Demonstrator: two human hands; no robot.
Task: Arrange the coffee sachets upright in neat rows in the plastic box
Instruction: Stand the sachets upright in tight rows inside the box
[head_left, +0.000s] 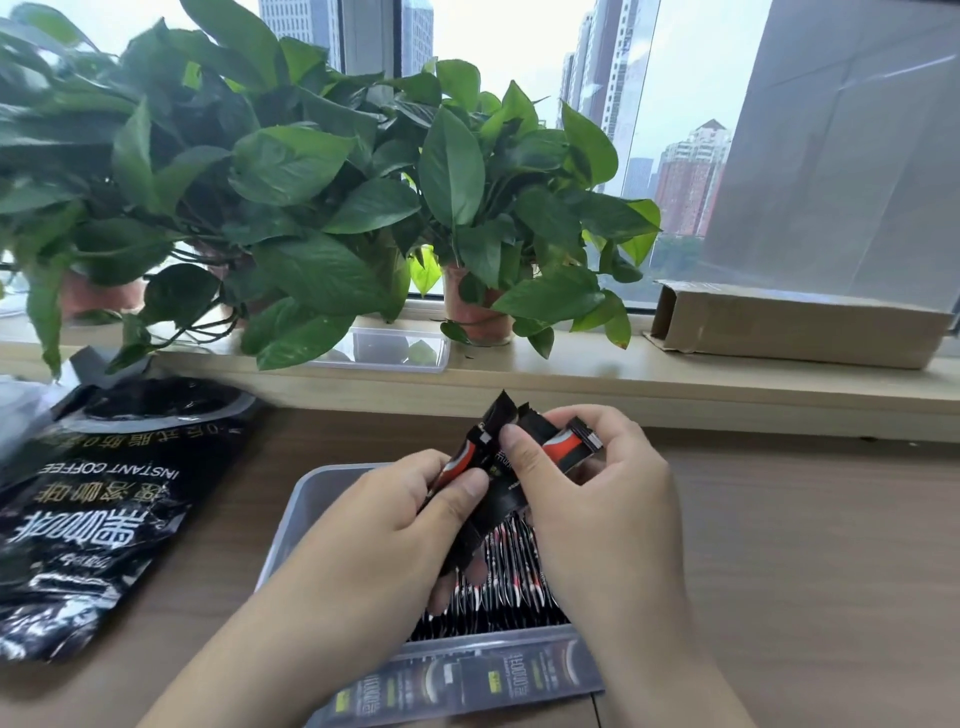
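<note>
Coffee sachets (511, 587) stand upright on edge in tight rows inside the plastic box (304, 486). They are thin glossy black packets with red and white marks along their top edges. The box sits on a wooden table (779, 545) with brown grain, straight in front of the person.

Behind the table runs a pale wood windowsill (649, 382) crowded with leafy pothos plants (270, 171) in terracotta pots (475, 317). Their broad, shiny leaves hang over a clear plastic tray (400, 351) and hide part of it. To the left of the box a large crinkled black foil coffee bag (104, 514) lies flat on the table, its torn mouth towards the sill. On the right of the sill rests a long, flat cardboard carton (795, 327), open at its left end.

The box is rectangular, of cloudy translucent plastic with rounded corners, and sachet fronts show through its near wall. Both forearms cross over it and cover much of its middle.

Just above the box, both hands grip a loose bundle (467, 457) of the same sachets, fanned at the top. The left hand (374, 525) has curled fingers under the lower part and its thumb pressed on the front. The right hand (597, 499) pinches the upper part between thumb and bent fingers.
</note>
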